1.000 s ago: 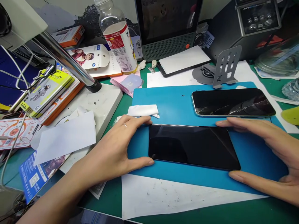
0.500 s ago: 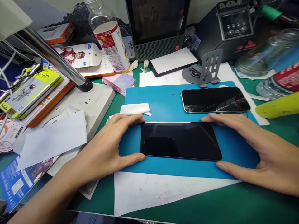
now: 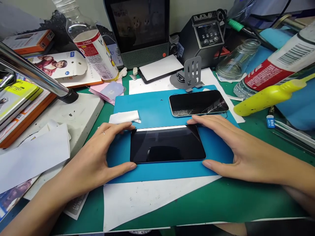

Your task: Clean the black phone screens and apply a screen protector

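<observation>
A black smartphone lies face up on the blue mat, its screen dark with reflections. My left hand grips its left end, thumb at the lower corner and fingers at the upper one. At the right end my right hand does the same, with the thumb on the lower corner and the index finger on the upper. Just behind it rests a second phone with cracks in its glass. A folded white tissue sits beside my left fingertips.
Behind the mat stand a grey phone stand, a white-faced phone panel and a tablet-like screen. Bottles and a yellow squeeze bottle flank the work area. Boxes and a lamp pole are at left.
The view has shifted to the right, so everything appears further left and more of the right side shows. Both hands keep their places at the ends of the phone.
</observation>
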